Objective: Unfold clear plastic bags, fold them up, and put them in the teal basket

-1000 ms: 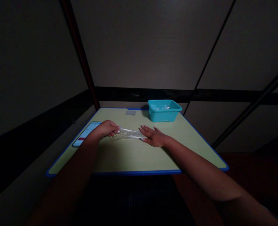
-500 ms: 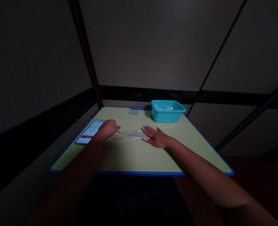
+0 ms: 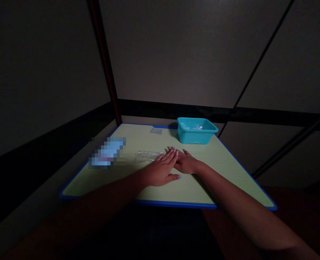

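Note:
A clear plastic bag (image 3: 145,155) lies flat on the pale green table (image 3: 149,180). My left hand (image 3: 161,169) rests flat, fingers together and stretched out, with its fingertips over the bag's right end. My right hand (image 3: 188,163) lies flat just behind it, partly covered by the left fingers. Neither hand grips anything.
A teal plastic tub (image 3: 195,130) with clear bags inside stands at the table's far edge. A blurred phone (image 3: 107,153) lies at the left edge. A small clear piece (image 3: 156,130) sits near the far edge. Dark partition walls surround the blue-rimmed table.
My left hand let go of the bag's left end and moved right, laying flat over its right end beside my right hand. The bag now lies flat.

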A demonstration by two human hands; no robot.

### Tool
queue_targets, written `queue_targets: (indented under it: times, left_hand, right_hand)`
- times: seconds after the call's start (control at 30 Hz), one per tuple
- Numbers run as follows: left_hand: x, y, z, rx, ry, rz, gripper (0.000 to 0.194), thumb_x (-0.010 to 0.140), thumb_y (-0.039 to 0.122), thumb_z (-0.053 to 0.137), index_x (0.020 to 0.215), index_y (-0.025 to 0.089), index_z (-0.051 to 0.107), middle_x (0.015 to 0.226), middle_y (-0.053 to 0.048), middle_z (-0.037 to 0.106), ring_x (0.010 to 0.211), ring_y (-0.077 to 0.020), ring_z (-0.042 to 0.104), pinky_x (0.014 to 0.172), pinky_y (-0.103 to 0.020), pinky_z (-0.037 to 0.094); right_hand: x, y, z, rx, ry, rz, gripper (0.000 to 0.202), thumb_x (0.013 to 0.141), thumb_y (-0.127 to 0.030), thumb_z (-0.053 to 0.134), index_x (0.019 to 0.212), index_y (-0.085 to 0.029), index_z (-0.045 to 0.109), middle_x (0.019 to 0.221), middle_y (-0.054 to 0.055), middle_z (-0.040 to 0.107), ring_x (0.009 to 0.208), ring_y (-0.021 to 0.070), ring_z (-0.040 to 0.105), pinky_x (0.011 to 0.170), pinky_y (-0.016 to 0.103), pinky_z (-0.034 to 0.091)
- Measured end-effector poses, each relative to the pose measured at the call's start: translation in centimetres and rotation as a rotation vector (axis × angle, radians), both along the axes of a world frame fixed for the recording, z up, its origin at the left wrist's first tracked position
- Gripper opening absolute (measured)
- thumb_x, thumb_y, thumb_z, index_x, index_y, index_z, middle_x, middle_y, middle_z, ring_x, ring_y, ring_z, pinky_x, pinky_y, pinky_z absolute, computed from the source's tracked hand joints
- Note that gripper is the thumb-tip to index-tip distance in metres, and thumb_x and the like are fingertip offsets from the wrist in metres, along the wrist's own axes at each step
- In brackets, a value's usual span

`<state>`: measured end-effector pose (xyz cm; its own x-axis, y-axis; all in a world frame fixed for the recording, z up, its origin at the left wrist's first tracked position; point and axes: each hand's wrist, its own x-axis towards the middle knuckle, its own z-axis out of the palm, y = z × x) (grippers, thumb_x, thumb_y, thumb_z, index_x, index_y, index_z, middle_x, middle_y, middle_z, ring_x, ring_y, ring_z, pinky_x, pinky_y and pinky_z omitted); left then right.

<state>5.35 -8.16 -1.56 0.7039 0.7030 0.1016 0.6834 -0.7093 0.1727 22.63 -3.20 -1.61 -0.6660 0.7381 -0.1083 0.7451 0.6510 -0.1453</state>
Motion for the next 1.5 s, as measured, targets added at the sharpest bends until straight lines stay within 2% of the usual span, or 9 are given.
queue_targets:
  times: [0.27, 0.5, 0.83, 1.07, 1.13, 1.23, 1.3, 1.37, 1.5]
  left_hand:
    - [-0.2, 0.8, -0.8, -0.027, 0.01, 0.156, 0.081, 0.087, 0.063, 0.016, 0.145, 0.01, 0.0, 0.151, -0.017, 0.002, 0.139, -0.0296, 0.003, 0.109, -0.044, 0.013]
    - [-0.9, 1.2, -1.1, -0.035, 0.001, 0.324, 0.084, 0.086, 0.065, 0.012, 0.143, 0.003, 0.017, 0.149, -0.022, 0.013, 0.138, -0.0302, 0.009, 0.109, -0.045, 0.014]
    - [-6.3, 1.8, -0.7, -0.087, 0.103, 0.485, 0.07, 0.089, 0.053, 0.021, 0.144, 0.011, 0.016, 0.15, -0.015, 0.011, 0.139, -0.0261, 0.01, 0.108, -0.054, 0.01]
    - [-8.7, -1.2, 1.4, -0.051, -0.112, 0.741, 0.067, 0.091, 0.046, 0.021, 0.141, 0.001, 0.022, 0.148, -0.021, 0.017, 0.138, -0.0254, 0.015, 0.109, -0.043, 0.019]
    - [-8.4, -3.0, 1.6, -0.07, -0.142, 0.716, 0.063, 0.092, 0.046, 0.02, 0.14, 0.004, 0.027, 0.147, -0.02, 0.021, 0.137, -0.0248, 0.019, 0.109, -0.042, 0.021]
    - [-7.2, -5.3, 1.2, -0.117, -0.022, 0.493, 0.062, 0.09, 0.05, 0.026, 0.14, 0.012, 0.03, 0.149, -0.016, 0.02, 0.138, -0.0266, 0.015, 0.109, -0.047, 0.018]
    - [-6.4, -6.1, 0.7, -0.141, 0.064, 0.429, 0.063, 0.09, 0.05, 0.026, 0.142, 0.015, 0.025, 0.15, -0.014, 0.018, 0.138, -0.0262, 0.014, 0.108, -0.05, 0.018]
    - [-6.0, -6.3, 0.3, -0.135, 0.119, 0.461, 0.063, 0.091, 0.049, 0.024, 0.143, 0.014, 0.021, 0.15, -0.014, 0.017, 0.138, -0.0255, 0.014, 0.108, -0.051, 0.018]
    - [-6.0, -6.0, 0.2, -0.09, 0.188, 0.648, 0.069, 0.09, 0.053, 0.021, 0.142, 0.009, 0.023, 0.149, -0.017, 0.019, 0.138, -0.027, 0.015, 0.107, -0.054, 0.016]
  right_hand:
    - [-0.1, -0.1, 0.3, -0.017, -0.033, -0.023, 0.064, 0.09, -0.049, 0.032, 0.146, -0.027, 0.007, 0.151, 0.005, 0.005, 0.138, 0.0246, 0.007, 0.107, 0.057, 0.011]
    - [-0.1, -0.4, 0.7, -0.01, -0.041, -0.021, 0.066, 0.09, -0.05, 0.028, 0.146, -0.023, 0.007, 0.151, 0.005, 0.004, 0.139, 0.0228, 0.007, 0.106, 0.057, 0.012]
    - [-0.3, -0.5, 0.9, -0.046, 0.0, -0.022, 0.071, 0.088, -0.062, 0.019, 0.146, -0.025, 0.003, 0.152, 0.004, 0.002, 0.139, 0.0226, 0.003, 0.107, 0.057, 0.009]
    - [-0.3, -0.3, 0.7, -0.049, 0.014, -0.015, 0.071, 0.088, -0.062, 0.018, 0.146, -0.024, 0.005, 0.152, 0.004, 0.002, 0.139, 0.0228, 0.003, 0.106, 0.058, 0.008]
    - [-0.4, -0.3, 0.7, -0.049, 0.015, -0.014, 0.071, 0.088, -0.062, 0.018, 0.146, -0.023, 0.005, 0.152, 0.004, 0.002, 0.139, 0.0222, 0.004, 0.106, 0.058, 0.008]
    - [-0.4, -0.3, 0.7, -0.046, 0.014, -0.022, 0.071, 0.088, -0.062, 0.018, 0.146, -0.024, 0.006, 0.152, 0.005, 0.003, 0.139, 0.0216, 0.004, 0.106, 0.058, 0.009]
    - [-0.5, -0.4, 0.8, -0.042, 0.011, -0.026, 0.07, 0.088, -0.061, 0.019, 0.146, -0.024, 0.006, 0.152, 0.005, 0.003, 0.139, 0.0216, 0.005, 0.106, 0.058, 0.009]
    - [-0.5, -0.5, 0.8, -0.037, 0.013, -0.027, 0.07, 0.088, -0.061, 0.019, 0.146, -0.025, 0.006, 0.152, 0.005, 0.003, 0.139, 0.0217, 0.005, 0.106, 0.058, 0.009]
    - [-0.5, -0.5, 0.9, -0.038, 0.018, -0.026, 0.07, 0.088, -0.062, 0.018, 0.146, -0.026, 0.005, 0.152, 0.004, 0.003, 0.139, 0.0221, 0.005, 0.107, 0.056, 0.009]
